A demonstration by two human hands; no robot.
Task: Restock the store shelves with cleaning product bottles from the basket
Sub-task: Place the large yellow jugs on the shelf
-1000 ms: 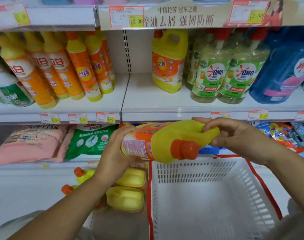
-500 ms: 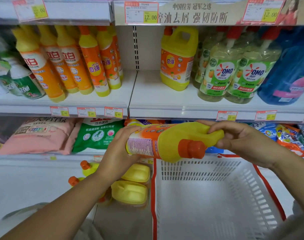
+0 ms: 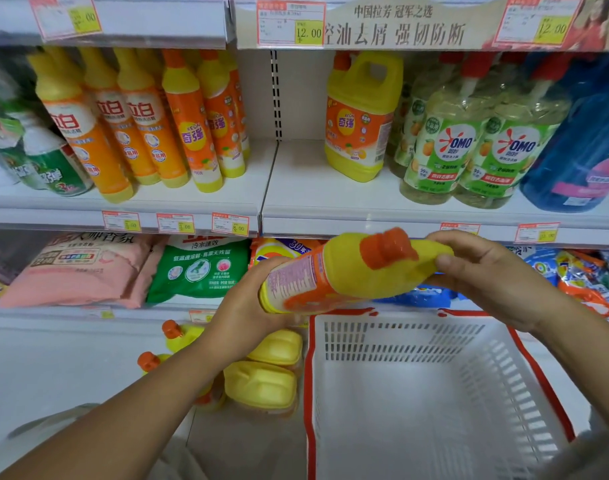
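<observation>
A yellow jug with an orange cap and orange label lies on its side in the air above the white basket. My left hand grips its base end. My right hand holds its handle end. The basket's inside shows no bottles. An identical yellow jug stands upright on the white shelf behind, with bare shelf to its left.
Tall orange and yellow bottles fill the shelf's left part; OMO bottles and a blue jug stand at the right. Powder bags lie on the shelf below. More yellow jugs sit low down, left of the basket.
The jug has risen a little and rolled between my hands, so its orange cap now points up instead of toward me. Both hands keep their hold.
</observation>
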